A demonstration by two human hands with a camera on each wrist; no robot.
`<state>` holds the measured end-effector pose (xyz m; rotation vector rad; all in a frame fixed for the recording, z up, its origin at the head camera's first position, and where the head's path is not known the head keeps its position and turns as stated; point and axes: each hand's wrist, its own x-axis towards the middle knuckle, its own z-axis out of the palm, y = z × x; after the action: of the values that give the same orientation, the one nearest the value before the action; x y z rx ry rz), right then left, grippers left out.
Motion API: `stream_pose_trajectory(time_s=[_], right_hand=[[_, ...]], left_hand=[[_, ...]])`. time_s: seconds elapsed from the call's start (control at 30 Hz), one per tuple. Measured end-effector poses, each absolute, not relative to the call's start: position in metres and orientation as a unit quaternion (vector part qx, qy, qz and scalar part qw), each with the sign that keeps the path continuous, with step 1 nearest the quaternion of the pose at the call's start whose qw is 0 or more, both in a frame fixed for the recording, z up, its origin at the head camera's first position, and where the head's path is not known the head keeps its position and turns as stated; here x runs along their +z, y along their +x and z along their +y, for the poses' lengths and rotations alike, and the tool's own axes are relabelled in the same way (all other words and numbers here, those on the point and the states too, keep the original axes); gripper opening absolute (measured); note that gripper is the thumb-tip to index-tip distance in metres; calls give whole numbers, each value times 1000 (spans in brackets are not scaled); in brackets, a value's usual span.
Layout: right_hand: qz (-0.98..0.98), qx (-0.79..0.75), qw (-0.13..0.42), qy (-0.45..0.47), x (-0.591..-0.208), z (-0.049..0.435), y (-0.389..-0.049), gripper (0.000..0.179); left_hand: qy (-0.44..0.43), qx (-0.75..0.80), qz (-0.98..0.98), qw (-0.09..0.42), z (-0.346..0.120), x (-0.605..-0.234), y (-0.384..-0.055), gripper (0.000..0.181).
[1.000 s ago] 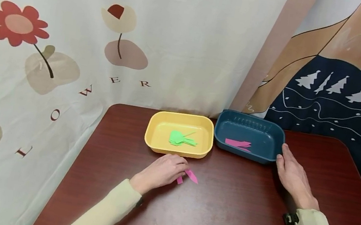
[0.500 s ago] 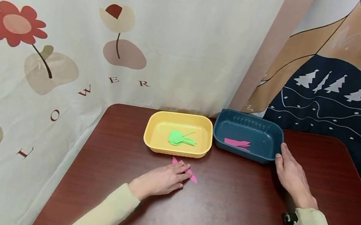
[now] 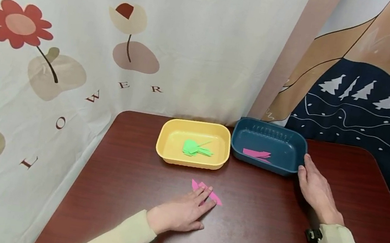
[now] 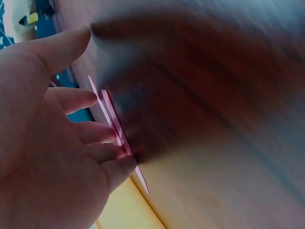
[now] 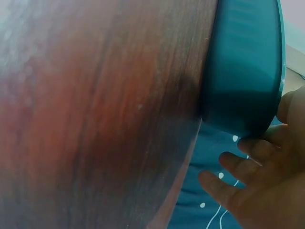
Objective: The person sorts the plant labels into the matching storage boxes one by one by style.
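My left hand (image 3: pixel 182 214), its fingers straight and spread, lays its fingertips on pink paper strips (image 3: pixel 216 198) lying crossed on the table in front of the yellow tray (image 3: pixel 171 137). Seen from the left wrist, those flat strips (image 4: pixel 142 180) lie under the fingertips, with the thumb held apart. At the right end of the blue tray (image 3: pixel 288 152), my right hand (image 3: pixel 316 193) rests its extended fingers against the outer wall. In the right wrist view, the thumb touches the tray (image 5: pixel 243 62) near its rim, and several fingers stand apart from it.
Green paper pieces (image 3: pixel 191 148) lie heaped inside the yellow tray. More pink strips (image 3: pixel 252 152) are in the blue tray, just beside it. Both trays stand at the back of the dark brown table (image 3: pixel 247 226), before a printed curtain (image 3: pixel 206 47).
My left hand has drawn back toward the table's near side and slightly right, fingers spreading out. The pink strips under it slid the same way. The right hand and both trays stay in place.
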<state>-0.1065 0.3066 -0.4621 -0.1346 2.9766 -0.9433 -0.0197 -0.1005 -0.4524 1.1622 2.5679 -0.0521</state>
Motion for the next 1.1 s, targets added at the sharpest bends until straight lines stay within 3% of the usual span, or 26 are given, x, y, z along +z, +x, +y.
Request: stream_pose_trajectory(time_s=[0.4, 0.83, 1.1], right_hand=[[953, -299, 3, -40, -464, 306, -107, 63], [954, -299, 10, -37, -462, 305, -108, 63], [954, -298, 6, -38, -462, 305, -108, 62]], left_hand=[[430, -14, 897, 98, -87, -453, -9, 68], [486, -14, 871, -64, -79, -463, -37, 38], [502, -40, 860, -84, -72, -464, -45, 13]])
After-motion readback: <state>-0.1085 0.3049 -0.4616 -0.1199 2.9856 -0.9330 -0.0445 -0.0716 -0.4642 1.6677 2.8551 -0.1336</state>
